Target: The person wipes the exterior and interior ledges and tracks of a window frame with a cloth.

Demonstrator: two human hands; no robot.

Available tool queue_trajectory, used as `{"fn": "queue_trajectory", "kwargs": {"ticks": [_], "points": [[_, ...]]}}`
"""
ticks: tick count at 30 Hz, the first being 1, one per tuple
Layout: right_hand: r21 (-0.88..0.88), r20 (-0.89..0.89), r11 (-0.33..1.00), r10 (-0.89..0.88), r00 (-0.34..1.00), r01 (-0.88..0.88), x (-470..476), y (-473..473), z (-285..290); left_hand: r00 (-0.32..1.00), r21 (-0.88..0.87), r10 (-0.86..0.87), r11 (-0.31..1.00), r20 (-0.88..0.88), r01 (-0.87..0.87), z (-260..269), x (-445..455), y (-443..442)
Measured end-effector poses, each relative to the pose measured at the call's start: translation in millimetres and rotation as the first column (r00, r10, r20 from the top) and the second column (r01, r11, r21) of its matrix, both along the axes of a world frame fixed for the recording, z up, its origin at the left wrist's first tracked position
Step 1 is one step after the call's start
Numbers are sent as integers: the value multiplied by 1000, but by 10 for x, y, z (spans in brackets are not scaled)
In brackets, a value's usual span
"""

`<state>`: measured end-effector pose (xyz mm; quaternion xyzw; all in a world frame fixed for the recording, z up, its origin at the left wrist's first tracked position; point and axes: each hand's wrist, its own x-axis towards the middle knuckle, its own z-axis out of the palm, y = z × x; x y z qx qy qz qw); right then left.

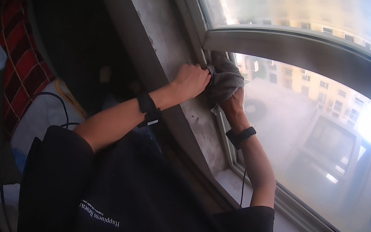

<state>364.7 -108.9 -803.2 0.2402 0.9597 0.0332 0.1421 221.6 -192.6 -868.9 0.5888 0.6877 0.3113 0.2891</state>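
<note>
A crumpled grey cloth (225, 80) is bunched between my two hands at the lower track of a window frame. My left hand (192, 80) has its fingers curled closed on the cloth's edge, with the back of the hand towards me. On the other side, my right hand (234, 103) grips the cloth near the glass, its fingers partly hidden by the folds. Beside the cloth runs the light window frame (223, 129). Hazy window glass (277, 129) stands to the right of my right hand. Both wrists wear black straps.
A broad frame bar (299, 52) crosses between two panes. The worn sill (201, 127) runs diagonally below my hands. At the left lie a red checked fabric (22, 66) and pale bedding-like cloth (45, 113). Thin black cables hang by both arms.
</note>
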Motion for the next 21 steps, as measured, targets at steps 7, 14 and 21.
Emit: {"fn": "queue_trajectory", "kwargs": {"ticks": [7,14,21], "points": [[30,-105,1000,-2,994,5,441,-275,130,945,-4,-277,959,173,282,-56,152,-125],[-81,-270,997,-14,963,-8,27,-94,-3,972,28,-111,994,208,107,-191,-15,-170],[24,-222,995,100,970,-97,529,-144,-36,964,64,-176,984,198,167,-142,412,-221]]}}
